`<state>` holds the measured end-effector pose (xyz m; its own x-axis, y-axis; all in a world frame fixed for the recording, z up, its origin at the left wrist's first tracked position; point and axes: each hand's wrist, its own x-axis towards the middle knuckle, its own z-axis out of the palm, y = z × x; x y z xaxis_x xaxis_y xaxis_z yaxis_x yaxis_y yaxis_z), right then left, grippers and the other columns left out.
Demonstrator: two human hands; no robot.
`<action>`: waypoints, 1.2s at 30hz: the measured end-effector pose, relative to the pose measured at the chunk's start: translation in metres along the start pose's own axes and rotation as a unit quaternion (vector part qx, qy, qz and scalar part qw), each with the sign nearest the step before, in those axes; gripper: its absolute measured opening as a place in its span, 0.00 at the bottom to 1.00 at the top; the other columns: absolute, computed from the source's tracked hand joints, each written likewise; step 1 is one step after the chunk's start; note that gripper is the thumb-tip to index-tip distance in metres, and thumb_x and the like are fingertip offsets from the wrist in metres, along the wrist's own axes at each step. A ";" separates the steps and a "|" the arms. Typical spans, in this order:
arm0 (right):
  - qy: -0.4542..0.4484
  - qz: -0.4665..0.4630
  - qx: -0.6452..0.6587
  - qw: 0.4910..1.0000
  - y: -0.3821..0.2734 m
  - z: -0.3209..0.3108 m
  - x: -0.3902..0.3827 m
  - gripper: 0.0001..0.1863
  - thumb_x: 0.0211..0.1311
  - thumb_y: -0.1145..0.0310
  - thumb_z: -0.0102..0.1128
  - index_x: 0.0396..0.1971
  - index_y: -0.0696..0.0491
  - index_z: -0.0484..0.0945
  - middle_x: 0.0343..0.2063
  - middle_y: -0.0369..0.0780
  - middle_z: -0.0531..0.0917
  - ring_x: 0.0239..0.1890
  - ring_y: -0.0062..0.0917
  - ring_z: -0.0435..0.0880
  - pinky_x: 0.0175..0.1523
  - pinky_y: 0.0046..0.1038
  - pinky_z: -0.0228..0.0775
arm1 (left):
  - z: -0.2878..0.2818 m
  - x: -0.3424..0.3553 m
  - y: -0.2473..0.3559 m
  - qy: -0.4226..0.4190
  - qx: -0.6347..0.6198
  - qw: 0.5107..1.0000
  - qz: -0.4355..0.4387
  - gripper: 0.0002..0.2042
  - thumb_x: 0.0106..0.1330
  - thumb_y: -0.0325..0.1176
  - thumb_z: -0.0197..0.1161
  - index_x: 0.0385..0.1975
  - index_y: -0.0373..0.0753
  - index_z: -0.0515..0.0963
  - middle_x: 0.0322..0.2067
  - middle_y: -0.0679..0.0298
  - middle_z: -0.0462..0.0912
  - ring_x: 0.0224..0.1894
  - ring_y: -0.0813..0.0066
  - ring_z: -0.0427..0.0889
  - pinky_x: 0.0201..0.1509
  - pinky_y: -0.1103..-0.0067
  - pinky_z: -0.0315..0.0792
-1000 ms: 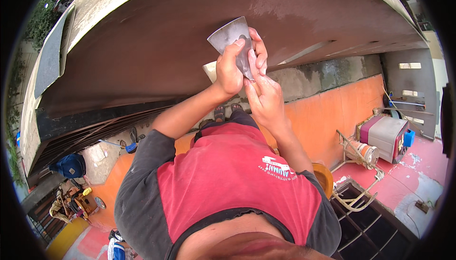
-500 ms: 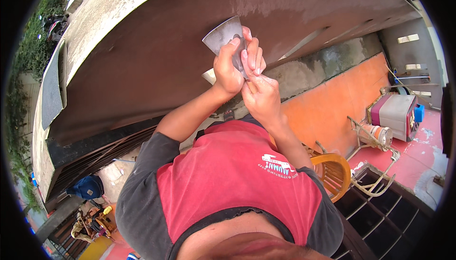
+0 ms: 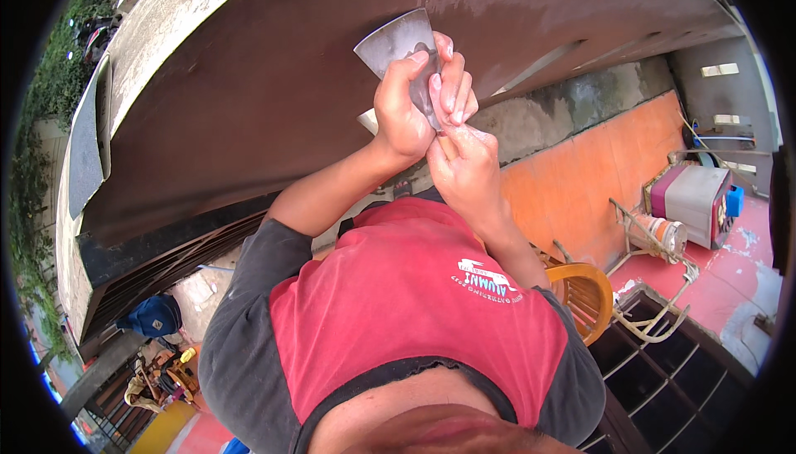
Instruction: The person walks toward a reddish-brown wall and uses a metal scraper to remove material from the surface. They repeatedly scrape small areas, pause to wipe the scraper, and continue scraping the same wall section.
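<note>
My left hand [image 3: 398,118] is wrapped round a wide metal scraper [image 3: 390,38], its thumb on the blade, which has a patch of grey paste on it. My right hand [image 3: 466,164] grips the scraper just below, fingers closed, one pale finger reaching up along the blade. Its lower part is mostly covered by my fingers. Behind the hands spreads a brown painted surface [image 3: 249,81]. A small pale object [image 3: 367,121], too hidden to name, shows behind my left wrist.
An orange low wall [image 3: 572,164] runs to the right. Beyond are a grey-and-maroon box [image 3: 688,201], a bucket [image 3: 659,234] and a tubular frame. A wooden chair [image 3: 593,280] stands by my right elbow, near a dark grille [image 3: 663,375]. A blue bag [image 3: 153,317] and clutter lie at lower left.
The view has swung somewhat, showing more of the chair on the right. Both hands and the scraper sit slightly higher in the picture than half a second ago, with the grip much the same.
</note>
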<state>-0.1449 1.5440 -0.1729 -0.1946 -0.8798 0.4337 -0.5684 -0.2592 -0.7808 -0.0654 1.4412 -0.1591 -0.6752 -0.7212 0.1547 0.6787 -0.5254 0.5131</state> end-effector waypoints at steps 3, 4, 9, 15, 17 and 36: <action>0.000 0.003 0.010 1.000 -0.004 -0.004 0.004 0.18 0.55 0.84 0.58 0.47 0.62 0.81 0.25 0.53 0.81 0.27 0.49 0.82 0.32 0.41 0.72 | 0.003 0.003 0.001 0.008 -0.004 1.000 0.002 0.14 0.69 0.47 0.48 0.40 0.42 0.66 0.16 0.67 0.65 0.18 0.74 0.68 0.28 0.75 0.65; -0.006 0.014 0.018 1.000 -0.006 -0.005 0.004 0.18 0.55 0.84 0.58 0.47 0.62 0.81 0.25 0.53 0.81 0.27 0.49 0.82 0.32 0.41 0.72 | 0.003 0.003 0.001 0.007 -0.013 1.000 0.000 0.13 0.69 0.46 0.48 0.39 0.42 0.66 0.16 0.67 0.65 0.18 0.74 0.68 0.28 0.75 0.65; 0.007 0.009 0.008 1.000 -0.001 -0.003 -0.001 0.19 0.54 0.84 0.58 0.48 0.62 0.81 0.25 0.53 0.81 0.26 0.48 0.82 0.31 0.41 0.71 | 0.005 0.003 -0.001 0.010 -0.004 1.000 0.011 0.13 0.69 0.45 0.48 0.39 0.42 0.66 0.16 0.67 0.65 0.18 0.74 0.67 0.28 0.75 0.65; 0.031 -0.044 0.010 0.998 -0.009 -0.006 0.023 0.19 0.54 0.84 0.57 0.48 0.62 0.81 0.23 0.52 0.79 0.24 0.47 0.80 0.30 0.41 0.71 | 0.014 0.020 0.016 -0.042 -0.011 0.999 0.024 0.11 0.68 0.43 0.48 0.39 0.42 0.66 0.16 0.67 0.65 0.19 0.73 0.68 0.28 0.75 0.66; 0.028 -0.044 0.012 0.999 -0.011 -0.008 0.024 0.19 0.54 0.84 0.56 0.48 0.62 0.81 0.22 0.52 0.79 0.24 0.47 0.80 0.30 0.41 0.71 | 0.018 0.012 0.013 -0.022 -0.016 1.000 0.014 0.11 0.68 0.42 0.48 0.39 0.42 0.66 0.16 0.67 0.65 0.19 0.73 0.67 0.28 0.75 0.66; -0.010 -0.010 0.005 1.000 -0.006 -0.019 0.005 0.20 0.53 0.83 0.57 0.49 0.61 0.81 0.21 0.50 0.78 0.25 0.47 0.80 0.31 0.42 0.70 | 0.018 0.002 -0.005 0.038 -0.015 0.999 0.034 0.10 0.66 0.40 0.47 0.39 0.43 0.67 0.16 0.67 0.64 0.19 0.74 0.66 0.27 0.75 0.65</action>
<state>-0.1577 1.5492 -0.1576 -0.1680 -0.8822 0.4398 -0.5638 -0.2800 -0.7770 -0.0751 1.4506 -0.1460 -0.6046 -0.7870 0.1225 0.7309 -0.4870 0.4782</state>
